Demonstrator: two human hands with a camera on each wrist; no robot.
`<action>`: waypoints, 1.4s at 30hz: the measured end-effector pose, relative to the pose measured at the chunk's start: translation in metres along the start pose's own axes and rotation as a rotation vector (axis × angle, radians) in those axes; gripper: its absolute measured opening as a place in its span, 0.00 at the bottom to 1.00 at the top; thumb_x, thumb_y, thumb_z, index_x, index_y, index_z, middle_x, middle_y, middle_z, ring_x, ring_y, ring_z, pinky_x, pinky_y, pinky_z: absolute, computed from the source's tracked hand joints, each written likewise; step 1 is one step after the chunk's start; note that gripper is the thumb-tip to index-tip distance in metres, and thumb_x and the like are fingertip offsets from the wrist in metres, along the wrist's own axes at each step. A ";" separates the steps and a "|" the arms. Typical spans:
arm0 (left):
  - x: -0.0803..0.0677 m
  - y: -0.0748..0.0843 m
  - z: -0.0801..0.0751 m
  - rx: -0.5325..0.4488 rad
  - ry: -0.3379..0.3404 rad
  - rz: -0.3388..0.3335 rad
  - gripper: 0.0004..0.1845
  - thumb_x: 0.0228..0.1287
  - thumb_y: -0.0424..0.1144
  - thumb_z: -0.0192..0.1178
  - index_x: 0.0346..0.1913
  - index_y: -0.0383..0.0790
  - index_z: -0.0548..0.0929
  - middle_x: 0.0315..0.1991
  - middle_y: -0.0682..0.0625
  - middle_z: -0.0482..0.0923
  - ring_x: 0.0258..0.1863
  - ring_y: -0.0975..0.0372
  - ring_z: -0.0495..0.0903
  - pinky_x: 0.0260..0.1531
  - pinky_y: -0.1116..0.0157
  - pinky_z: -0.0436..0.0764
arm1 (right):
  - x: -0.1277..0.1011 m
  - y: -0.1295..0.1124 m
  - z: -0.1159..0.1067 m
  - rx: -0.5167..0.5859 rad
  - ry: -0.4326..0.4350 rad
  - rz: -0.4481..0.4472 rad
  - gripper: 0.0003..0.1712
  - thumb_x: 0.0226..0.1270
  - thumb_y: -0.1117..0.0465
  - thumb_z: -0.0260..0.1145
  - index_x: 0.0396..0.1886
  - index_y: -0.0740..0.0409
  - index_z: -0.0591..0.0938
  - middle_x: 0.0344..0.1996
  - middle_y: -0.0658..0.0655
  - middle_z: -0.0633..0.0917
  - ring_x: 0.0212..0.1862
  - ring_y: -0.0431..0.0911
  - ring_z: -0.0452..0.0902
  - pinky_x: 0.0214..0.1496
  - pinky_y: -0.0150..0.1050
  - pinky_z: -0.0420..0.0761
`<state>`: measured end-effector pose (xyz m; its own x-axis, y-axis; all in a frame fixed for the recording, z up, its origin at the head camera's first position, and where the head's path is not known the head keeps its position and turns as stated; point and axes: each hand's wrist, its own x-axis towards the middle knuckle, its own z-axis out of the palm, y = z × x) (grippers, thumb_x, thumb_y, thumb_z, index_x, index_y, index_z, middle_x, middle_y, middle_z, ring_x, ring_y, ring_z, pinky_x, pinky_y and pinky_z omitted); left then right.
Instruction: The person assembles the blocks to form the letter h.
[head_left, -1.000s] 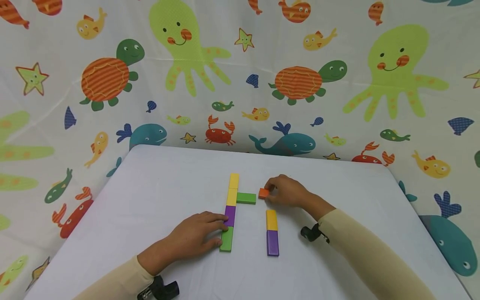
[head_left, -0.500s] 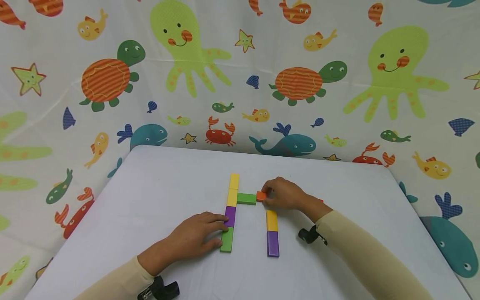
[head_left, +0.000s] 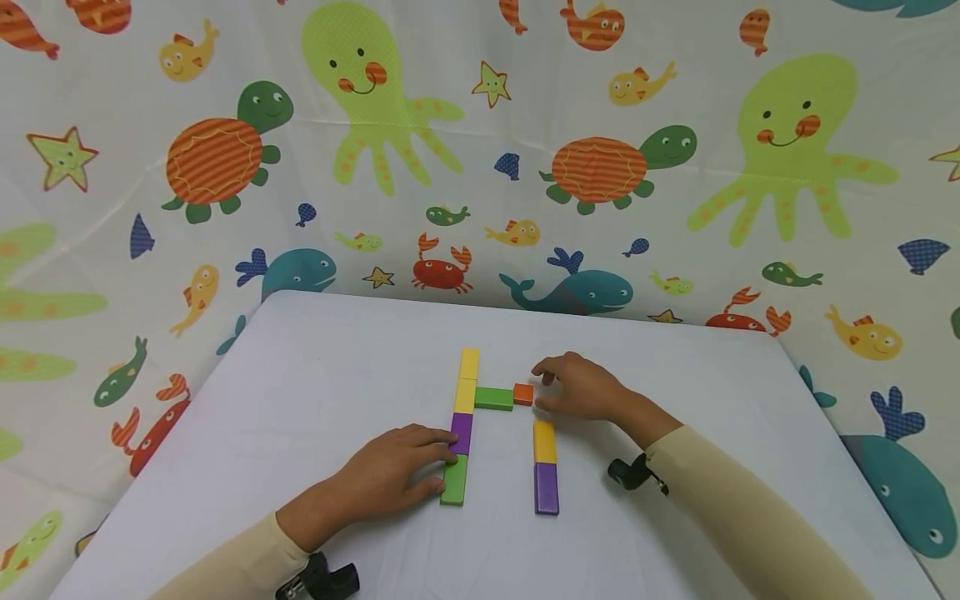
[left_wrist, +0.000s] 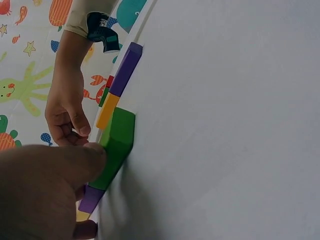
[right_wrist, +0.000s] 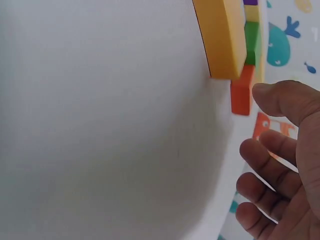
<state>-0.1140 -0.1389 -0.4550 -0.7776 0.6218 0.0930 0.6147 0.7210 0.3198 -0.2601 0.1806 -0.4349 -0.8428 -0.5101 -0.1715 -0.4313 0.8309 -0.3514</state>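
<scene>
A column of flat rectangular blocks lies on the white table: two yellow blocks (head_left: 467,380), a purple block (head_left: 462,427) and a green block (head_left: 453,483). My left hand (head_left: 393,471) rests against its left side, fingertips on the purple and thumb on the near green block. Another green block (head_left: 494,399) extends right from the column, and a small orange block (head_left: 523,394) touches its right end. Just right of that orange block, my right hand (head_left: 581,387) holds nothing, its fingers loosely bent. A yellow block (head_left: 544,442) and a purple block (head_left: 547,489) form a short second column.
The white table (head_left: 337,358) backs onto a cloth (head_left: 465,167) printed with sea animals. In the left wrist view, a red piece (left_wrist: 109,81) and a green piece (left_wrist: 103,96) show beyond the short column. Small black cameras sit at both wrists.
The orange block has moved left against the green block's end. My right hand has let go of it and drawn slightly right. The left hand stays in place.
</scene>
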 end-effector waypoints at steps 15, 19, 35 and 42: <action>0.001 0.000 0.000 0.015 0.003 0.002 0.15 0.68 0.50 0.68 0.56 0.55 0.85 0.66 0.58 0.76 0.65 0.59 0.75 0.62 0.54 0.77 | -0.033 0.036 -0.022 0.003 0.026 0.032 0.30 0.62 0.48 0.77 0.62 0.52 0.83 0.52 0.53 0.84 0.61 0.54 0.74 0.62 0.57 0.79; 0.001 -0.001 0.000 0.016 0.005 0.004 0.16 0.68 0.50 0.68 0.56 0.56 0.85 0.66 0.57 0.76 0.65 0.59 0.75 0.62 0.54 0.77 | -0.041 0.045 -0.022 -0.002 0.034 0.046 0.30 0.62 0.48 0.77 0.62 0.52 0.83 0.53 0.52 0.84 0.60 0.54 0.74 0.60 0.56 0.80; 0.001 0.000 -0.001 0.001 -0.006 -0.006 0.16 0.69 0.50 0.67 0.57 0.55 0.85 0.67 0.57 0.75 0.66 0.59 0.74 0.63 0.54 0.77 | -0.061 0.075 -0.020 -0.012 0.056 0.085 0.29 0.61 0.52 0.78 0.61 0.54 0.84 0.53 0.54 0.84 0.57 0.54 0.74 0.55 0.53 0.83; 0.001 0.000 -0.002 0.001 -0.008 -0.007 0.17 0.69 0.51 0.68 0.57 0.55 0.85 0.67 0.57 0.76 0.66 0.59 0.74 0.63 0.54 0.76 | -0.065 0.084 -0.018 -0.017 0.052 0.114 0.28 0.60 0.54 0.79 0.60 0.54 0.84 0.50 0.54 0.85 0.57 0.55 0.74 0.54 0.55 0.83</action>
<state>-0.1151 -0.1390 -0.4532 -0.7810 0.6190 0.0827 0.6092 0.7260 0.3191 -0.2468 0.2875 -0.4366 -0.9020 -0.4003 -0.1614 -0.3368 0.8866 -0.3170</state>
